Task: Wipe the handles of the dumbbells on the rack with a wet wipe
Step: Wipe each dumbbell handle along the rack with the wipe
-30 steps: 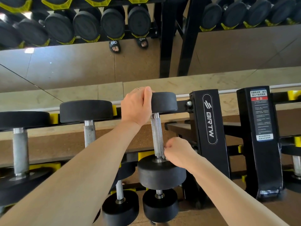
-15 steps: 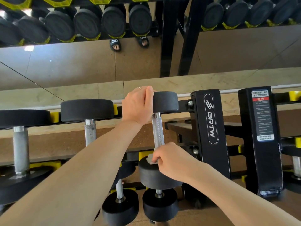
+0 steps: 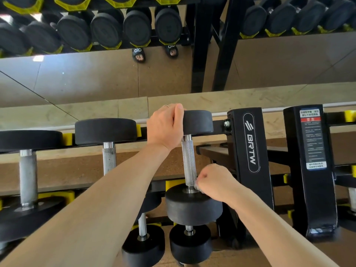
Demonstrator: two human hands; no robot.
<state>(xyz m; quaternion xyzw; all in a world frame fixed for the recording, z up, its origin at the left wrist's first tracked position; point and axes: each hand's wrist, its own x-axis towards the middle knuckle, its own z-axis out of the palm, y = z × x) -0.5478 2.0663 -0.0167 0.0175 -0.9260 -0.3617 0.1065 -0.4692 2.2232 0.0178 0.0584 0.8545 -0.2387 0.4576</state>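
A black dumbbell with a knurled steel handle (image 3: 188,160) lies on the top tier of the rack. My left hand (image 3: 165,128) grips its far rubber head (image 3: 198,122). My right hand (image 3: 213,182) sits at the handle's near end, just above the near head (image 3: 192,207), fingers curled on a small wet wipe (image 3: 196,186) pressed against the steel. Only a sliver of the wipe shows.
Two larger dumbbells (image 3: 107,151) (image 3: 28,176) lie to the left on the same tier. Smaller dumbbells (image 3: 189,243) sit on the tier below. The black rack upright (image 3: 250,147) stands right of my right hand, and a mirror behind reflects the rack.
My right hand has shifted from the left front of the handle's base round to its right side, still with the wipe. My left hand has stayed on the far head.
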